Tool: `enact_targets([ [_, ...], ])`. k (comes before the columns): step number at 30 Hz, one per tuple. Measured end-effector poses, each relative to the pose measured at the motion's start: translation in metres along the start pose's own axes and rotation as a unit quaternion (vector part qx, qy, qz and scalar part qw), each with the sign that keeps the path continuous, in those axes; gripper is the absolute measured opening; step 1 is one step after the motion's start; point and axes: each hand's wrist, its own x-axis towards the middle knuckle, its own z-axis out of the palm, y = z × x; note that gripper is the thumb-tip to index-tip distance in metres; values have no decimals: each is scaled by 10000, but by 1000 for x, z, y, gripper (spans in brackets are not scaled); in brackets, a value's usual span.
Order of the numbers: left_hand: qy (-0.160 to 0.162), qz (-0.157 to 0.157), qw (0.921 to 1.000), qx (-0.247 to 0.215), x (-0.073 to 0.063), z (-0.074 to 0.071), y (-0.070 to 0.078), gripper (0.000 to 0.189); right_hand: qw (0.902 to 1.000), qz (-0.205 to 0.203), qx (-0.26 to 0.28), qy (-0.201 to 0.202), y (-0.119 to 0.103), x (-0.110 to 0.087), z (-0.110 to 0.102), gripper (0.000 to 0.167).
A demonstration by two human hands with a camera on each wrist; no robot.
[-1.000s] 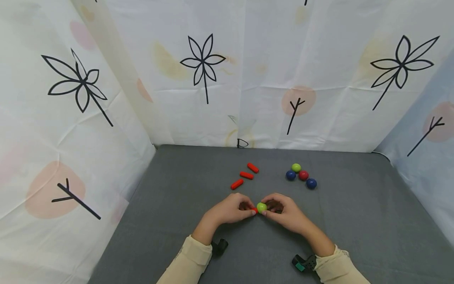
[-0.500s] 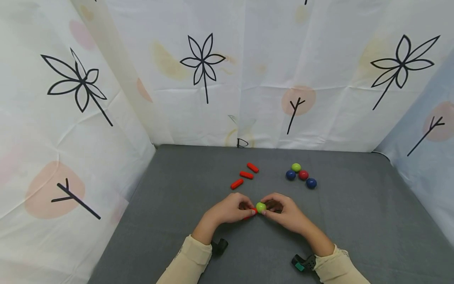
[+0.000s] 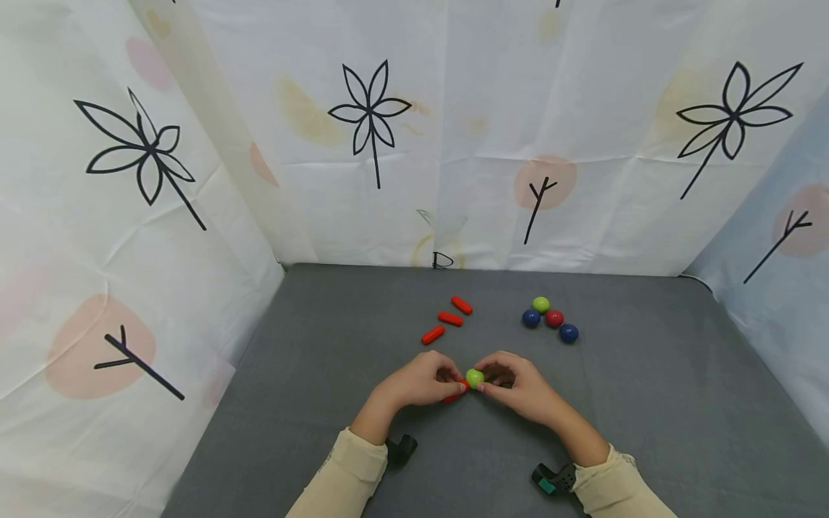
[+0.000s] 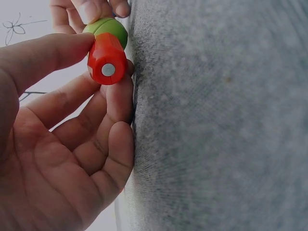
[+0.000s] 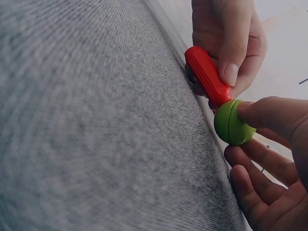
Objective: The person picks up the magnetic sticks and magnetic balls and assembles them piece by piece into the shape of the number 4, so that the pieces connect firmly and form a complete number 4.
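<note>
Between thumb and fingers my left hand (image 3: 424, 380) pinches a red rod (image 5: 208, 74), ridged along its side, with a round silvery disc in the end seen in the left wrist view. My right hand (image 3: 518, 385) pinches a green ball (image 5: 233, 126) that has a seam line around it. One end of the rod meets the ball in the right wrist view. Both hands are low over the grey tabletop, close together in the middle of the head view. In that view the left thumb and fingers hide part of the rod.
Beyond the hands lie three loose red rods (image 3: 450, 319). To their right is a group of balls: a green ball (image 3: 540, 305), a red ball (image 3: 554, 318) and two blue balls (image 3: 568, 333). Patterned white cloth (image 3: 311, 216) walls the back and sides of the grey table (image 3: 324, 324).
The green ball and my right fingertips have shifted very slightly to the left. More of the held red rod shows below the left thumb than one second ago. The loose pieces stay put.
</note>
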Motion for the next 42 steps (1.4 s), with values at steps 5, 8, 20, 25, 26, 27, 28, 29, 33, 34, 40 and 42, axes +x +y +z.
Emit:
enact_targets([
  [5, 27, -44, 10000, 18, 0, 0, 2, 9, 10000, -52, -4, 16, -1, 0, 0, 23],
  [8, 52, -61, 10000, 24, 0, 0, 1, 8, 10000, -79, 6, 24, 0, 0, 0, 22],
  [20, 246, -206, 9995, 34, 0, 0, 0, 10, 10000, 21, 1, 70, -2, 1, -6, 18],
  [25, 353, -353, 9988, 1, 2, 0, -3, 12, 9997, 17, -151, 216, -4, -1, -10, 17],
  [26, 364, -371, 9987, -13, 2, 0, -4, 12, 9996, 30, -172, 231, -4, -1, -11, 17],
  [27, 379, -388, 9985, -32, 2, 0, -4, 13, 9995, 53, -180, 243, -4, -1, -12, 17],
  [28, 399, -408, 9984, -55, 2, 0, -5, 13, 9995, 92, -172, 250, -4, -1, -13, 18],
  [29, 416, -433, 9982, -75, 2, 0, -5, 13, 9995, 122, -168, 257, -4, -1, -13, 18],
  [33, 511, -515, 9973, -148, 3, -1, -7, 14, 9992, 177, -160, 309, -4, -1, -17, 18],
  [34, 533, -532, 9970, -166, 3, -1, -7, 15, 9992, 180, -171, 327, -3, -1, -17, 19],
  [40, 637, -674, 9946, -455, 1, -3, -7, 14, 9978, 351, -260, 491, -4, -1, -22, 19],
  [42, 686, -759, 9931, -572, 1, -3, -8, 14, 9972, 407, -297, 560, -5, -1, -23, 19],
])
